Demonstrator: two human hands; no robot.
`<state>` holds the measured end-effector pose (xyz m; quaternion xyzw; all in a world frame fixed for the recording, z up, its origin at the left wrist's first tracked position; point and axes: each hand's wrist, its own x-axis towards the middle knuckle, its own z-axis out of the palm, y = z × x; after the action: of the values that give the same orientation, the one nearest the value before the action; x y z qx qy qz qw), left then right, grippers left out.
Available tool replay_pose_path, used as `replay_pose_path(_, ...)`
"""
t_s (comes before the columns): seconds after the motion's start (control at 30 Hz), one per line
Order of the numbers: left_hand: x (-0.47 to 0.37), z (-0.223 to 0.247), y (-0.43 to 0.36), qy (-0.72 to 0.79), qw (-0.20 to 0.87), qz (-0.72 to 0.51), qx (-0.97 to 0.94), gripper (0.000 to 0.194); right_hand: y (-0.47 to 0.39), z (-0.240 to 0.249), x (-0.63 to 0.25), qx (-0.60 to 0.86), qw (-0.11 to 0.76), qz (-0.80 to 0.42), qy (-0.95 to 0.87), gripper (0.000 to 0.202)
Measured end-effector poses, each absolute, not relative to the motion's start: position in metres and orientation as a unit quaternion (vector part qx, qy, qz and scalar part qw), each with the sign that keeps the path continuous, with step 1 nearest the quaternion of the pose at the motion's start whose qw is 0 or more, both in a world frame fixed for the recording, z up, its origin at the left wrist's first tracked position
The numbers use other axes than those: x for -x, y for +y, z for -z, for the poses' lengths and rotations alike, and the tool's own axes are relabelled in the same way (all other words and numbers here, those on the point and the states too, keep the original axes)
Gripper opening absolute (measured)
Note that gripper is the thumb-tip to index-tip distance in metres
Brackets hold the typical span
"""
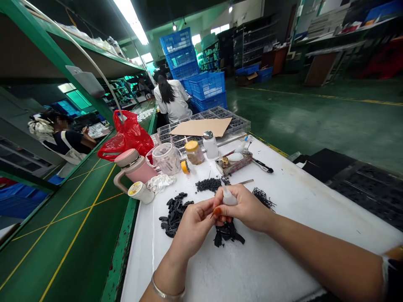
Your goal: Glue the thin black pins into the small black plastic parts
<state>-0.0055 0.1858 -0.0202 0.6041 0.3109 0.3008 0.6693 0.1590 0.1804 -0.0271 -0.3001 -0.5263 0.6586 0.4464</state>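
Note:
Over the white tabletop (252, 260) my two hands meet at the fingertips. My right hand (244, 205) is closed round a small white squeeze bottle (228, 197), its narrow tip pointing up and away. My left hand (197, 218) pinches something thin and dark, too small to make out, against the fingers of my right hand. Black plastic parts (173, 218) lie in a heap to the left, and more black parts (228, 234) lie just below my hands. Small black rings (209, 184) are spread beyond them. Thin black pins (262, 198) lie to the right.
A pink thermos (137, 165), clear mug (166, 158), yellow-lidded jar (194, 152) and white pump bottle (210, 144) stand behind. A box of tools (234, 163) and a cutter (262, 165) lie back right. Cardboard rests on a compartment tray (242, 124). Two people sit farther off.

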Motion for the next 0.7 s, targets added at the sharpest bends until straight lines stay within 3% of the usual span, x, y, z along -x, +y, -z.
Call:
replay_pose_path(0.23,0.006,0.029,0.187,0.335,0.723,-0.329,-0.506,0.015,0.178,0.024,-0.163,0.296,0.464,-0.628,-0.55,0.02)
replay_pose_path(0.33,0.009,0.031,0.189,0.358,0.748,-0.364,-0.423,0.029,0.178,0.018,-0.169,0.36,0.502,-0.522,-0.588,0.013)
replay_pose_path(0.47,0.013,0.03,0.19,0.34,0.774,-0.391,-0.365,0.028,0.177,0.015,-0.173,0.42,0.524,-0.363,-0.645,0.008)
replay_pose_path(0.7,0.012,0.032,0.19,0.335,0.78,-0.412,-0.33,0.027,0.174,0.022,-0.168,0.351,0.564,-0.261,-0.7,0.006)
